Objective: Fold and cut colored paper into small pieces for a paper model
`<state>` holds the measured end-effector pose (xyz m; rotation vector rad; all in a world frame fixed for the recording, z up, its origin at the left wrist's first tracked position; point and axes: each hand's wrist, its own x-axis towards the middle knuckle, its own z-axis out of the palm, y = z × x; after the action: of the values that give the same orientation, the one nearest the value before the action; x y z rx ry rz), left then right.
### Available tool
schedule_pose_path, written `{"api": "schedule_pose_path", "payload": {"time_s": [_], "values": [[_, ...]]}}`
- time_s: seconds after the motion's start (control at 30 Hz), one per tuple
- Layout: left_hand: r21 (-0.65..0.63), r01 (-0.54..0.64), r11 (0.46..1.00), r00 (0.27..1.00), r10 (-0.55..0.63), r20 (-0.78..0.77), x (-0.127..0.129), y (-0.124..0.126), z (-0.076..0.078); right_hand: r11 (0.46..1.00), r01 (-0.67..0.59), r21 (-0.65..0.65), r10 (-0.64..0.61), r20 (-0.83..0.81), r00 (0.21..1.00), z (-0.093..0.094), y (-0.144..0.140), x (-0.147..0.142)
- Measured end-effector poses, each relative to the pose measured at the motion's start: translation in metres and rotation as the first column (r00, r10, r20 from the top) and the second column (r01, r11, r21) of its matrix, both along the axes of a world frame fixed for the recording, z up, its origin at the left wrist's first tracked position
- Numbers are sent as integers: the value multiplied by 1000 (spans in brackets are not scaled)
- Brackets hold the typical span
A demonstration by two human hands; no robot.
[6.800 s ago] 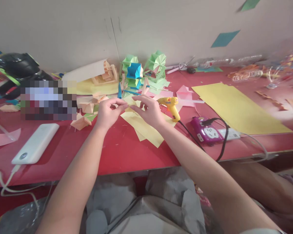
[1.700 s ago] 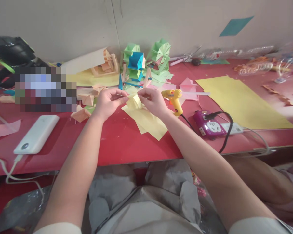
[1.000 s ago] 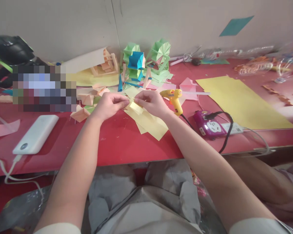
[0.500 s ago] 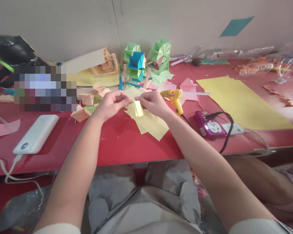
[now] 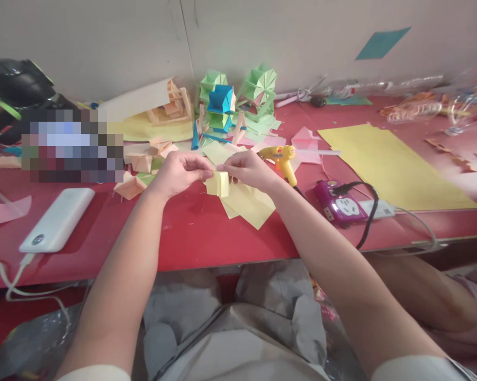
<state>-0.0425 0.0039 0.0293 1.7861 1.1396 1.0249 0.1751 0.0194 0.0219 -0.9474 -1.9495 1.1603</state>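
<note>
A small folded piece of pale yellow paper (image 5: pixel 217 185) is pinched between my two hands, a little above the red table. My left hand (image 5: pixel 183 172) grips its upper left edge with thumb and forefinger. The fingers of my right hand (image 5: pixel 244 168) close on its upper right side; their tips partly hide the edge. Below and to the right lie loose yellow paper sheets (image 5: pixel 251 203), overlapping one another. Just right of my right hand rests a yellow hot glue gun (image 5: pixel 285 161) with a clear glue stick in its back.
Folded peach papers (image 5: pixel 132 185) lie left of my hands. Green and blue paper models (image 5: pixel 221 100) stand behind. A purple power adapter (image 5: pixel 341 203) and large yellow sheet (image 5: pixel 393 169) are at right, a white power bank (image 5: pixel 59 219) at left. Another person's leg (image 5: pixel 424 288) shows lower right.
The folded yellow paper has turned and shifted slightly left, showing a wider face. My left fingers, earlier apart from its visible part, now grip its left edge.
</note>
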Motion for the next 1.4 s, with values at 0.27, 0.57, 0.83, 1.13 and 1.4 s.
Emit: {"api": "schedule_pose_path", "payload": {"time_s": [0.27, 0.57, 0.83, 1.13, 1.4], "values": [[-152, 85, 985, 995, -92, -40, -5, -1, 3, 990, -43, 132, 33, 78, 996, -5, -1, -3], [-83, -78, 994, 997, 80, 20, -4, 3, -1, 1000, -6, -7, 6, -70, 998, -5, -3, -10], [-121, -64, 991, 998, 64, -3, 1, 2, -6, 993, 29, 118, -23, -55, 998, -8, 1, -8], [-4, -206, 979, 977, 206, 63, 2, 10, -10, 999, 0, -51, -4, -78, 997, -12, 2, -10], [-102, -144, 984, 989, 145, 12, 4, 3, -4, 998, -2, 56, -2, 69, 998, -8, 0, -5]]}}
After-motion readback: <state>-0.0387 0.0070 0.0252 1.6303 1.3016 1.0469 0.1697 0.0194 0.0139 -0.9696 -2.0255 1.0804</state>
